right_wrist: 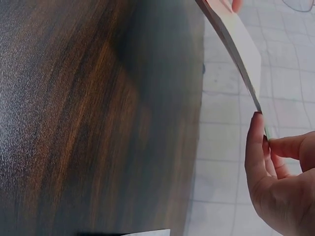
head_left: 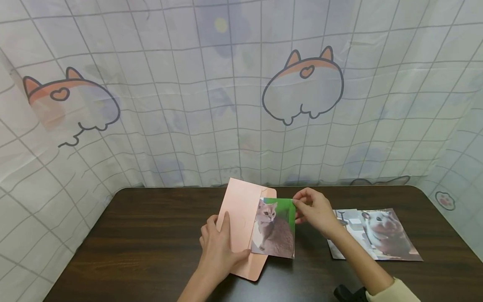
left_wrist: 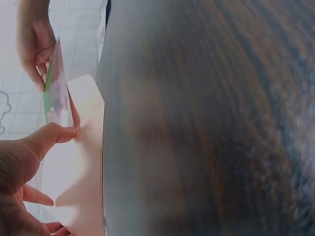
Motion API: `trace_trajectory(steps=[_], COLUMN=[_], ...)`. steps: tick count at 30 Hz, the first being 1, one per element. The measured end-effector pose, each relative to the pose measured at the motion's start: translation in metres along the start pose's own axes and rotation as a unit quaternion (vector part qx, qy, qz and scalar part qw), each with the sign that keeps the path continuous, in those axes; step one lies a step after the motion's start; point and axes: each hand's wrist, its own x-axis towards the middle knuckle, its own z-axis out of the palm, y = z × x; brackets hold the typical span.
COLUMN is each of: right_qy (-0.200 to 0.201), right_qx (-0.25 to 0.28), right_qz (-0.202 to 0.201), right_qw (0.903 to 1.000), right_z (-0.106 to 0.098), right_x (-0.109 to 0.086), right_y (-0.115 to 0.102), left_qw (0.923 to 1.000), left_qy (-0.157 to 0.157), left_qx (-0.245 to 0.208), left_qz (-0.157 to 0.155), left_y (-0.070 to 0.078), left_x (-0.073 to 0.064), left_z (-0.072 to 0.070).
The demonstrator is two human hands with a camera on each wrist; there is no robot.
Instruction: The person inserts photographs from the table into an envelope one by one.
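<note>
And the left hand (head_left: 218,247) has the pink envelope (head_left: 241,209) gripped, thumb in front, while just to its right the right hand (head_left: 315,212) pinches the cat photo (head_left: 275,235) by its upper right corner. The photo's left edge overlaps the envelope beside the flap; whether any sits inside, I can't tell. Dark wood-grain tabletop (head_left: 132,243) stretches out left of the envelope; on the right, a strip of it runs before the hamster photo (head_left: 386,233) and the print (head_left: 354,222) it overlaps. Smooth matte paper on the envelope, rounded flap corners; a crisp rectangular photo; creased, grid-patterned cloth (head_left: 181,105) behind. The right wrist view shows the photo nearly edge-on, thin, with thumb and fingers on opposite faces; the left wrist view shows the envelope tilted up.
</note>
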Motion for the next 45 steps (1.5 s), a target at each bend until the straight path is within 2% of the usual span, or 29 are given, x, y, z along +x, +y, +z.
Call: trace_trajectory(steps=[7, 13, 18, 23, 36, 45], right_qy=[0.030, 0.073, 0.092, 0.106, 0.098, 0.082], right_qx=[0.000, -0.032, -0.046, -0.032, 0.020, 0.056], right_qz=[0.005, 0.006, 0.000, 0.004, 0.030, 0.048], right_qw=[0.9995, 0.9968, 0.9947, 0.9938, 0.9946, 0.9939], right_z=[0.005, 0.008, 0.010, 0.014, 0.019, 0.021], right_x=[0.000, -0.001, 0.000, -0.001, -0.002, -0.003], right_y=[-0.002, -0.003, -0.002, -0.002, -0.005, -0.005], left_qw=[0.9999, 0.9999, 0.9999, 0.9998, 0.9997, 0.9995], left_qy=[-0.002, -0.003, 0.000, 0.003, -0.003, -0.016], left_qx=[-0.010, -0.012, -0.014, -0.015, -0.026, -0.022], left_qz=[-0.005, -0.008, -0.010, -0.009, -0.002, 0.016], left_y=[0.002, 0.003, 0.005, 0.007, 0.005, -0.001], left_x=[0.000, 0.001, 0.001, 0.000, 0.001, 0.002], left_z=[0.000, 0.001, 0.003, 0.003, 0.003, 0.003])
